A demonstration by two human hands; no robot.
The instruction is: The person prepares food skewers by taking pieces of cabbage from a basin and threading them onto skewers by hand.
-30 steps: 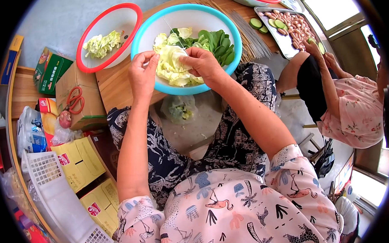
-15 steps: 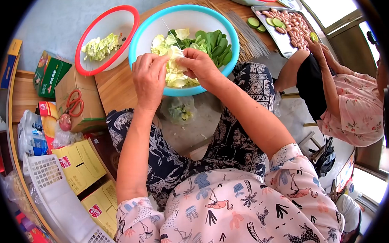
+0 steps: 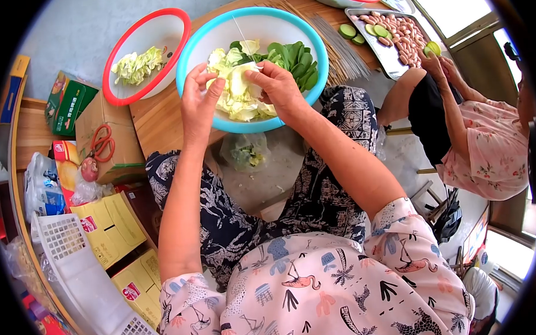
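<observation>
Pale cabbage leaves (image 3: 239,97) are bunched at the near side of the blue-rimmed bowl (image 3: 187,49), with dark green leaves (image 3: 294,60) at its right. My right hand (image 3: 277,87) pinches a pale leaf and the lower part of a thin skewer (image 3: 239,31), which slants up and left over the bowl. My left hand (image 3: 200,96) is at the bowl's near left edge, thumb and fingers apart, with nothing visible between them.
A red-rimmed bowl (image 3: 108,78) with pale leaves stands at the left. Thin skewers (image 3: 340,47) lie right of the blue-rimmed bowl. A co-worker (image 3: 485,142) holds a green slice beside a metal tray (image 3: 388,66). Red scissors (image 3: 103,144) hang by a cardboard box (image 3: 122,137).
My left hand closed toward the leaf near my right hand, then drew back left and opened. The co-worker's hands have lifted a green slice from the tray's edge.
</observation>
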